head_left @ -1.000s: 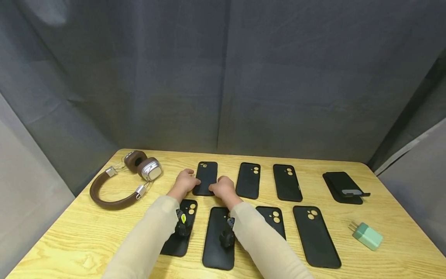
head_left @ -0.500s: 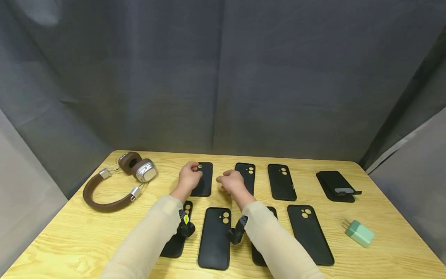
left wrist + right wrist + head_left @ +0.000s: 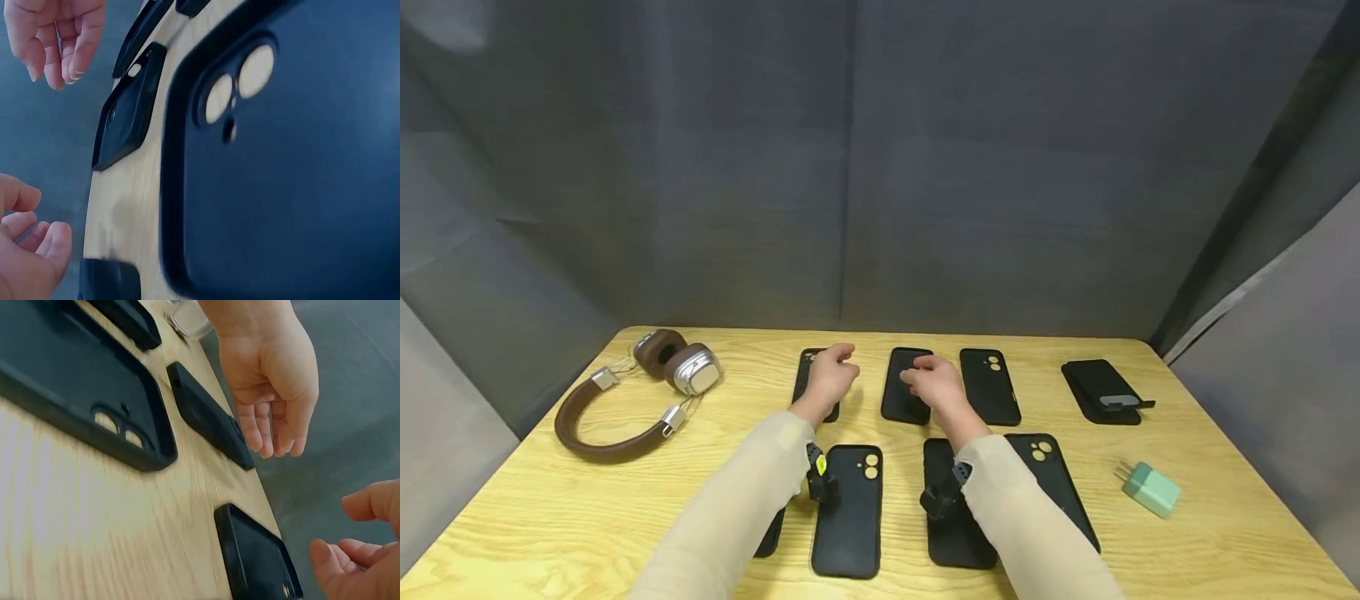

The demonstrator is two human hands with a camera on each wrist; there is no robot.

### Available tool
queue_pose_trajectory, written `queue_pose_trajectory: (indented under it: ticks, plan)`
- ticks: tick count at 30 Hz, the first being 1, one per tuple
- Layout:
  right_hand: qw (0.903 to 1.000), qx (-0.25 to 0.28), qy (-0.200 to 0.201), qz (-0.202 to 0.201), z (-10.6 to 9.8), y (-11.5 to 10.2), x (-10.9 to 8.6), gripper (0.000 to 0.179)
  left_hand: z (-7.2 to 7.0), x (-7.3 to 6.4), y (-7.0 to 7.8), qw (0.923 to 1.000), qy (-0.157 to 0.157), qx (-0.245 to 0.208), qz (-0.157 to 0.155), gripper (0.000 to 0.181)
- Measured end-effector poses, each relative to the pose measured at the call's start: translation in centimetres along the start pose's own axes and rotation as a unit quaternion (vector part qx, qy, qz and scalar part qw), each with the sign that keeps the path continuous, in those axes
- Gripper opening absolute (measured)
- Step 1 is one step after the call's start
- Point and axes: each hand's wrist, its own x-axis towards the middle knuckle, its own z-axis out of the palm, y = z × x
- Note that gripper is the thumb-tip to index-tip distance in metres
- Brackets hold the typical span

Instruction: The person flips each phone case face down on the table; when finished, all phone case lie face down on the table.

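My left hand (image 3: 831, 379), with loosely bent fingers, is above the right side of the back-left black phone case (image 3: 803, 375) and partly hides it. To its right my right hand (image 3: 942, 390) hovers over the right edge of the back-middle black phone case (image 3: 901, 400). In the wrist views both hands are raised and hold nothing; the left hand (image 3: 31, 244) and the right hand (image 3: 362, 544) have space between thumb and fingers. A front-row phone case (image 3: 300, 169) with two round camera holes looms large in the left wrist view.
The back-right phone case (image 3: 990, 387) lies beside my right hand. Several cases, including one front case (image 3: 847, 525), lie in a nearer row under my forearms. Brown headphones (image 3: 613, 452) are at left; a black folding stand (image 3: 1097, 383) and a green charger (image 3: 1152, 490) at right.
Both hands have let go of the back-left phone case and moved right. The right hand has reached the back-middle case. The head view has turned slightly right.
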Motion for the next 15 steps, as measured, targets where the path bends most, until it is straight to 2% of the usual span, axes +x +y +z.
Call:
queue_pose_trajectory:
  ticks: [8,10,15]
  plan:
    - [0.9997,-0.006,0.004,0.024,-1.6,1.2,-0.1,0.051,1.8,0.2,0.3,0.9992,-0.023,0.029,0.01,0.046]
    - [0.9996,-0.007,0.008,0.027,-1.9,1.6,0.0,0.05,2.3,0.3,0.3,0.999,-0.037,0.024,0.005,0.047]
    - [0.9994,-0.011,0.014,0.031,-2.2,2.5,0.4,0.049,3.6,0.6,0.5,0.9967,-0.074,-0.023,-0.025,0.048]
